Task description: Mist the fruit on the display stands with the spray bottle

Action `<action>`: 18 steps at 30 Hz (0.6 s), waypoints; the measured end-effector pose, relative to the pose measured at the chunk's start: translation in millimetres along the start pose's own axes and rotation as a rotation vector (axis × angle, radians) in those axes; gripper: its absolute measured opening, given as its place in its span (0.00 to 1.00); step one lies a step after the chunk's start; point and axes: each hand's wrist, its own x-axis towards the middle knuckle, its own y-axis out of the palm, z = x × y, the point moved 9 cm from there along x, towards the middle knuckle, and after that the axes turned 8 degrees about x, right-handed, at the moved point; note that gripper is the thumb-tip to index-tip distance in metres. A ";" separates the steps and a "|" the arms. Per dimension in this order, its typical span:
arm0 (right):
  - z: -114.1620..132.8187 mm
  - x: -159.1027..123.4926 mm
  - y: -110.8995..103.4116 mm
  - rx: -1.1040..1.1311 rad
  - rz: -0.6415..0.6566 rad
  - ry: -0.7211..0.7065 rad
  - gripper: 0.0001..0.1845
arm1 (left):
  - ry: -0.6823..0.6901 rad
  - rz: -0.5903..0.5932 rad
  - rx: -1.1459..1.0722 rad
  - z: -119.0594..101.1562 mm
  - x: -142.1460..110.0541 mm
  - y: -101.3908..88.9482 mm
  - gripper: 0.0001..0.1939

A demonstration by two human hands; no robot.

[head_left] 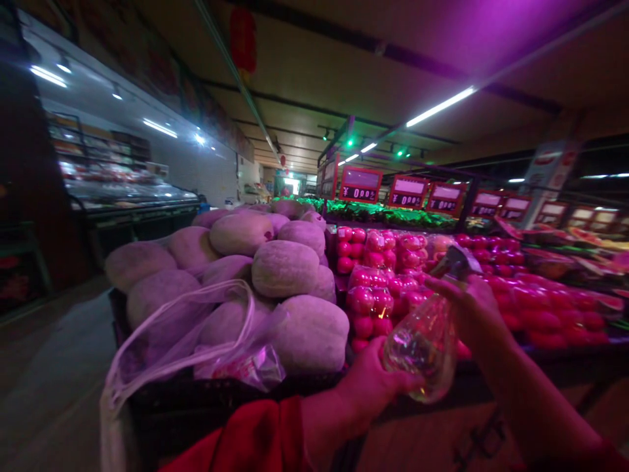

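Observation:
A clear, tapering spray bottle [425, 351] is tilted in front of me, its neck toward the upper right. My left hand [366, 387] grips the lower body from the left, thumb in front. Around the neck, below the grey spray head [458, 261], my right hand [474, 308] is closed; some of its fingers are hidden. Just behind the bottle lie clear packs of round red fruit [371, 298], lit pink. Large pale oblong melons [309, 334] are piled to the left of my hands.
A white mesh bag [184, 328] and a crinkled clear plastic bag [268, 367] lie over the melons at the front. Price signs [361, 185] stand behind the fruit, near leafy greens [413, 216]. Cut watermelon pieces [587, 239] are at the right.

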 end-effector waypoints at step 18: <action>-23.4 53.1 14.5 0.143 0.097 -0.054 0.19 | 0.046 -0.192 0.032 1.7 42.3 -10.2 0.35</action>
